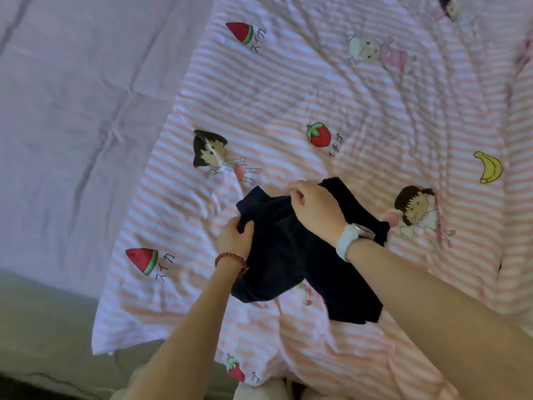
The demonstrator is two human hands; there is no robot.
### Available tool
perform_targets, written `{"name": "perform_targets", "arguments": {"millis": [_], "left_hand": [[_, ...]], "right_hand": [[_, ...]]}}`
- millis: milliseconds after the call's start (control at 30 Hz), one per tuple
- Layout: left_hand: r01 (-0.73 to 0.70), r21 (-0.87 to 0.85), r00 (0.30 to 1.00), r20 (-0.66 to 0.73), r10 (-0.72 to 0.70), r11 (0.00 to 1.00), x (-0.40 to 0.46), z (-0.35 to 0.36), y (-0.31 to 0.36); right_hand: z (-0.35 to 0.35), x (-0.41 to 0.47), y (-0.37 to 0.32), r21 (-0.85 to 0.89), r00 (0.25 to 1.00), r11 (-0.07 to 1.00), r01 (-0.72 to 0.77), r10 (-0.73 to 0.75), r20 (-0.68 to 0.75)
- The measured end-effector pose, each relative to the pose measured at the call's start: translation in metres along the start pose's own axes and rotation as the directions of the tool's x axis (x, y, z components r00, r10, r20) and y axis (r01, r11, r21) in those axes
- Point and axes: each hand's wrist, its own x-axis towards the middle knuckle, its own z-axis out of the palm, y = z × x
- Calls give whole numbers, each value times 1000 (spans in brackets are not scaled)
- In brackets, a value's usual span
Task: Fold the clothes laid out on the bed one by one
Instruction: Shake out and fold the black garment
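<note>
A small dark navy garment [288, 255] lies crumpled on a pink-and-white striped quilt [346, 96] printed with cartoon figures and fruit. My left hand [235, 236], with a red bead bracelet at the wrist, pinches the garment's left edge. My right hand [314, 207], wearing a white wristband watch, grips a fold of the cloth near its upper edge and lifts it slightly. My right forearm crosses over the garment's right part and hides some of it.
A plain lilac mattress cover [72, 111] fills the left side, beside the quilt. The bed's grey front edge [43, 327] runs along the lower left. The quilt is wrinkled, with a ridge at the far right.
</note>
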Motion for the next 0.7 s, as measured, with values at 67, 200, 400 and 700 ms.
{"name": "perform_targets", "arguments": {"millis": [67,200,400,700], "left_hand": [[-228,-63,967,-129,218,972,-23,0,14],[-521,38,848,135,512,853,-64,1,12],[-226,118,973,-19,230,967,-56,-17,-17],[-400,83,917,43,397,913,-50,-26,32]], "right_hand": [[2,1,-6,230,994,968,-99,84,74],[-3,-18,5,316,977,928,-199,215,-14],[-23,-24,70,-134,877,867,-481,477,-61],[-2,-102,27,-225,966,940,258,-257,36]]}}
